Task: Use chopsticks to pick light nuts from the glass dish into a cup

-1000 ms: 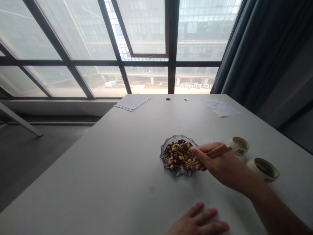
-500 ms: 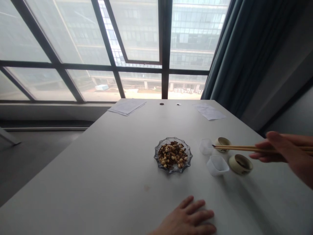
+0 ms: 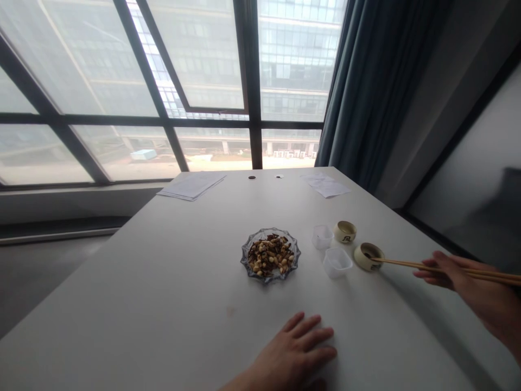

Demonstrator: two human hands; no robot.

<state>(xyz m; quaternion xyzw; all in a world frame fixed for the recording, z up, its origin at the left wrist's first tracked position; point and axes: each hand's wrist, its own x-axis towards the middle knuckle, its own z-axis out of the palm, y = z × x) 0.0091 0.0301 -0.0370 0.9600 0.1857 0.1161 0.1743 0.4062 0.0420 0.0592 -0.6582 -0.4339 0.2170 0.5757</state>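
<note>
Pinched in my right hand (image 3: 459, 279) is a pair of wooden chopsticks (image 3: 419, 265). Their tips reach the mouth of the nearer beige ceramic cup (image 3: 366, 262), which has something dark inside. Flat on the table near the front, my left hand (image 3: 299, 345) rests with its fingers spread and holds nothing. A scalloped glass bowl (image 3: 244, 263) stands beyond it, filled with mixed nuts and seeds (image 3: 271, 255). Between bowl and cups sit two translucent plastic cups, a nearer one (image 3: 337, 264) and a farther one (image 3: 322, 237).
A second beige cup (image 3: 345, 232) with a dark character on it stands behind the nearer one. Paper sheets lie at the far left (image 3: 191, 186) and far right (image 3: 326, 185) of the white table (image 3: 163, 293). Windows and a blue curtain (image 3: 350, 92) are beyond.
My right hand has brought the chopstick tips from above the farther cups down to the nearer beige cup; a dark bit at the tips no longer shows. The view has turned slightly right.
</note>
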